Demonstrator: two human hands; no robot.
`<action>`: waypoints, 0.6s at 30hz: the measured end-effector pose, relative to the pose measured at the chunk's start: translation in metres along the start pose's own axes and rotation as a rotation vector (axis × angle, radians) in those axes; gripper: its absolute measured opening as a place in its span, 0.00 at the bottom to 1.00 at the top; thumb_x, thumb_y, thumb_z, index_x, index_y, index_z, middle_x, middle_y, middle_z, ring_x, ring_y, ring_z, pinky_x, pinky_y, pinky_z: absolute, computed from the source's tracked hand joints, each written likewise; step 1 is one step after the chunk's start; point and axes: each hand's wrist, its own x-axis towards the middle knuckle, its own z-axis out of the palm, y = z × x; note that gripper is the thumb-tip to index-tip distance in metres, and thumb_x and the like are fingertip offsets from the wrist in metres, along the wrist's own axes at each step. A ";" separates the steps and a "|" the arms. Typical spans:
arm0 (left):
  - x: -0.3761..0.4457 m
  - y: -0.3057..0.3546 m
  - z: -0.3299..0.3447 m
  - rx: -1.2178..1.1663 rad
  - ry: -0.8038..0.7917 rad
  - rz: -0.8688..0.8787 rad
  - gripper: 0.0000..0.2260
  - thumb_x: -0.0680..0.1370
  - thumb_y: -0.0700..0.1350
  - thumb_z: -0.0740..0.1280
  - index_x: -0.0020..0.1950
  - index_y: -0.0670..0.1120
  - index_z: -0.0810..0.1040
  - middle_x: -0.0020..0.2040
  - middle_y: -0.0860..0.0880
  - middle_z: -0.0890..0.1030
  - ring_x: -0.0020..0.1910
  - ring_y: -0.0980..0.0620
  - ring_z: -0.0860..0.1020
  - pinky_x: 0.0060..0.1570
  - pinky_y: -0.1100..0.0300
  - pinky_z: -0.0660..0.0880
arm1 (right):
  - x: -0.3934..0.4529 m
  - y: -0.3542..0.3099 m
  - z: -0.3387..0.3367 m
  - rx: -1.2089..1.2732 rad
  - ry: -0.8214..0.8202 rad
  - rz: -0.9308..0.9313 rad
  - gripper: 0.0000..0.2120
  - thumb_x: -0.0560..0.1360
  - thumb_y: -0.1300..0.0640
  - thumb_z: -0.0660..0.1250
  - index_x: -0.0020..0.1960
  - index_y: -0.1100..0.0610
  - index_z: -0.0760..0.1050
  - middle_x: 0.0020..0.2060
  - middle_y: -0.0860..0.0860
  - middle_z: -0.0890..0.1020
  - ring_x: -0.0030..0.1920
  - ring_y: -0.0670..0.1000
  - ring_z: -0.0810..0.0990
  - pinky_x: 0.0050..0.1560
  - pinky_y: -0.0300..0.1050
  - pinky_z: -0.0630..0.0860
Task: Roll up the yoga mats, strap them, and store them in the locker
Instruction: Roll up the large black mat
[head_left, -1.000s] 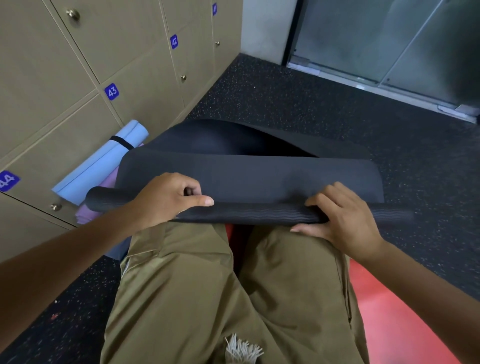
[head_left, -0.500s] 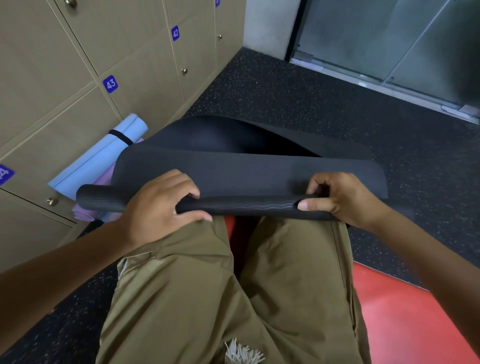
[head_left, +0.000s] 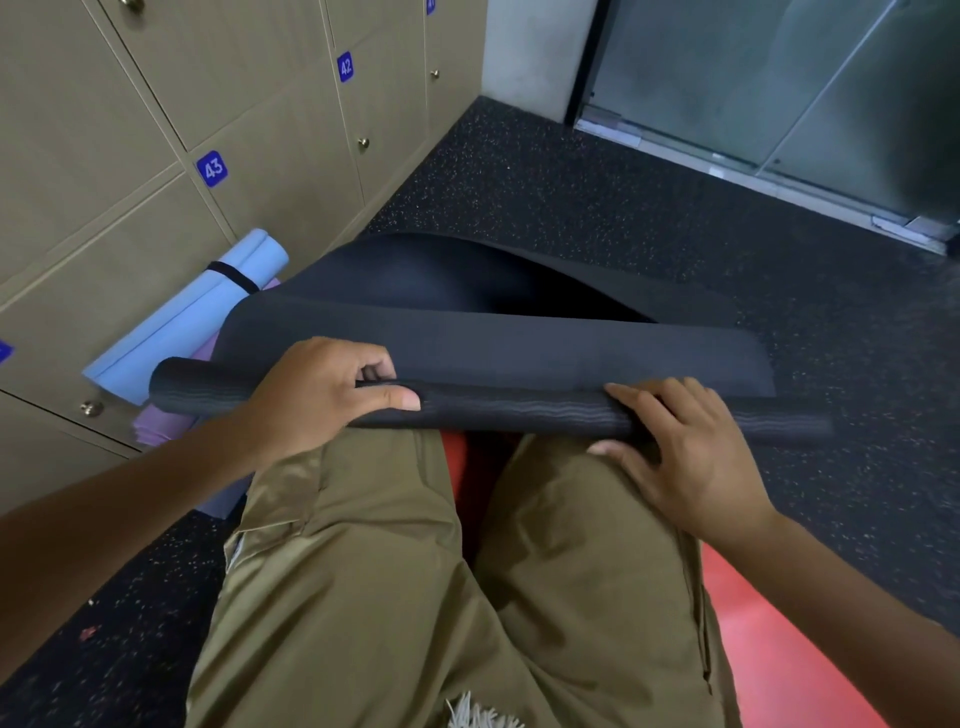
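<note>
A black yoga mat (head_left: 519, 353) lies across my knees, its near end wound into a thin roll (head_left: 519, 413); the loose part humps up on the floor beyond. My left hand (head_left: 317, 389) grips the roll left of centre, thumb along its front and fingers curled over the top. Further right, my right hand (head_left: 680, 447) lies over the roll with fingers spread and the thumb under its near side. A rolled light-blue mat (head_left: 192, 317) with a black strap leans against the lockers, and a purple mat (head_left: 156, 426) lies under it.
Tan lockers (head_left: 156, 130) numbered 42 and 43 line the left wall, doors closed. A red mat (head_left: 779, 649) lies under my legs on the speckled black floor (head_left: 675, 218). A glass door (head_left: 779, 78) stands at the far right.
My right hand has gone from pinching the roll to lying over it with spread fingers. The roll has turned a little further along the mat. My left hand keeps its grip.
</note>
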 end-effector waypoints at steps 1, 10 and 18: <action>0.005 0.000 -0.003 -0.026 -0.036 -0.016 0.20 0.67 0.67 0.72 0.35 0.50 0.80 0.30 0.50 0.79 0.31 0.50 0.75 0.35 0.59 0.69 | 0.002 0.002 0.001 0.019 0.001 0.009 0.29 0.78 0.37 0.65 0.63 0.60 0.80 0.51 0.55 0.81 0.48 0.59 0.77 0.50 0.55 0.73; 0.012 -0.008 0.005 -0.016 0.173 0.226 0.14 0.74 0.60 0.72 0.44 0.50 0.80 0.43 0.56 0.80 0.45 0.53 0.78 0.47 0.57 0.73 | 0.029 0.016 -0.001 0.179 -0.149 0.084 0.26 0.79 0.33 0.57 0.57 0.53 0.80 0.47 0.45 0.77 0.49 0.50 0.74 0.49 0.45 0.65; -0.009 -0.005 0.025 0.371 0.359 0.375 0.22 0.76 0.62 0.71 0.51 0.42 0.84 0.49 0.50 0.83 0.49 0.47 0.79 0.51 0.56 0.76 | 0.048 0.029 -0.006 0.415 -0.323 0.208 0.18 0.74 0.29 0.59 0.50 0.40 0.76 0.48 0.39 0.75 0.54 0.44 0.72 0.54 0.41 0.71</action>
